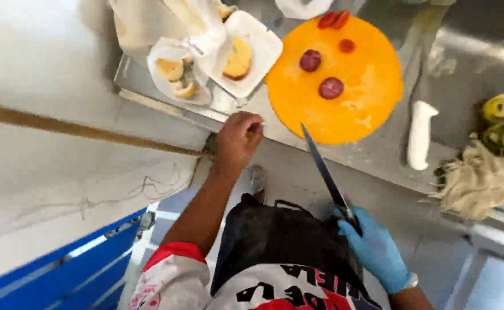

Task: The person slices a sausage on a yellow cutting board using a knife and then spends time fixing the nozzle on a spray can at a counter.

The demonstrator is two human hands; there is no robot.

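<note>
Oddly, left hand point(237, 140) pinches something hidden; gloved right hand point(375, 250) grips knife point(324, 169).

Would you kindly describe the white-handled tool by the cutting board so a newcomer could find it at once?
Start at the round orange cutting board on the steel counter. Just beside it, toward the crumpled cloth, lies a white handle. It is the only plain white, smooth, elongated thing there, with nothing resting on it, unlike the white trays of bread.

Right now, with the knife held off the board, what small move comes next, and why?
Probably swing the knife in the right hand up over the orange board: its tip only reaches the near rim, and the sausage slices lie further in.
</note>
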